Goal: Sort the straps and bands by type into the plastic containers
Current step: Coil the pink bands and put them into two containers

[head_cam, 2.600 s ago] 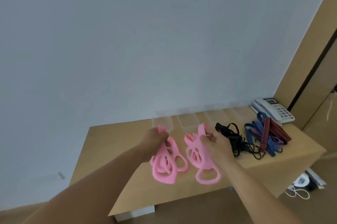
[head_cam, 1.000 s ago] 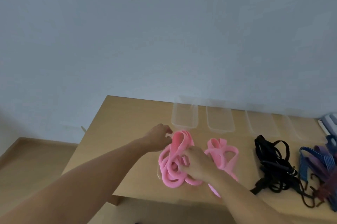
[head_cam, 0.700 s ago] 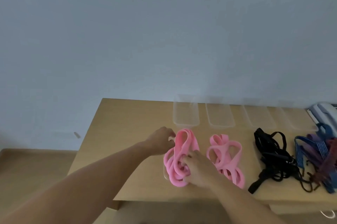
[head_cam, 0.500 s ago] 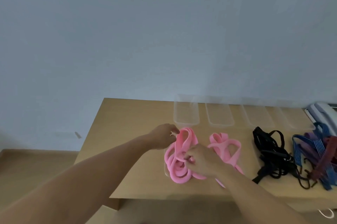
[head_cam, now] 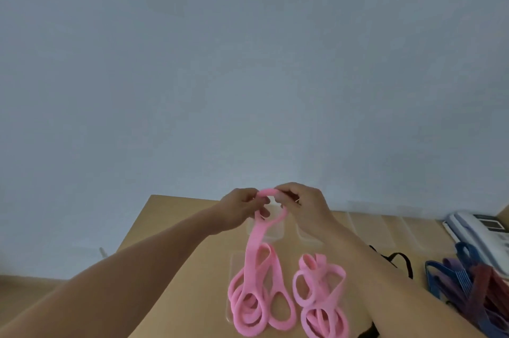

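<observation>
- With curled fingers, left hand [head_cam: 242, 208] and right hand [head_cam: 303, 205] pinched a pink fabric loop band [head_cam: 259, 252].
- Next likely needed coiling it into the clear plastic container [head_cam: 233, 263] below those fingers.

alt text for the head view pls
A left hand and right hand pinch the top of a pink band held above a wooden table, its loops trailing down. A second pink bundle lies beside it; darker straps and a phone sit at right.
</observation>
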### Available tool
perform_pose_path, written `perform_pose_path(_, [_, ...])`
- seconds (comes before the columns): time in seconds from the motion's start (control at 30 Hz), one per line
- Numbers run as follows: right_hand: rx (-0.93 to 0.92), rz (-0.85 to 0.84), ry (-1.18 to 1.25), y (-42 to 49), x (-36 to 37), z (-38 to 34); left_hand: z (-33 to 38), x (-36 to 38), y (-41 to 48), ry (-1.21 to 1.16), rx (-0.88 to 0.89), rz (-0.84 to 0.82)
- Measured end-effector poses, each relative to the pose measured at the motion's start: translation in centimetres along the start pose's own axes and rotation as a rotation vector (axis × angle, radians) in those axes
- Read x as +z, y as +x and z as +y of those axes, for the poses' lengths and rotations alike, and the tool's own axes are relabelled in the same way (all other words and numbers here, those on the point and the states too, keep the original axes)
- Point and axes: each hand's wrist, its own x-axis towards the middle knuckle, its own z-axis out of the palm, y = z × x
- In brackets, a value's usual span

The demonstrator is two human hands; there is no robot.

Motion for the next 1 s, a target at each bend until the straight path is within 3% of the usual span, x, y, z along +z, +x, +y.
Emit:
perform_pose_path(0.2, [-0.008, 0.061, 0.177, 2.0, -1.8, -2.6, 4.5, -1.2, -0.4, -0.224, -0.004, 0.024])
perform_pose_path(0.53, [-0.120, 0.181, -0.014, 3.5, -1.5, -3.6, 6.4, -1.7, -1.0, -0.486, -0.223, -0.002])
perform_pose_path(1.0, [-0.137, 0.157, 0.075, 3.3, -1.7, -3.3, 6.7, -2.3, -0.1, -0.566, -0.185, -0.042])
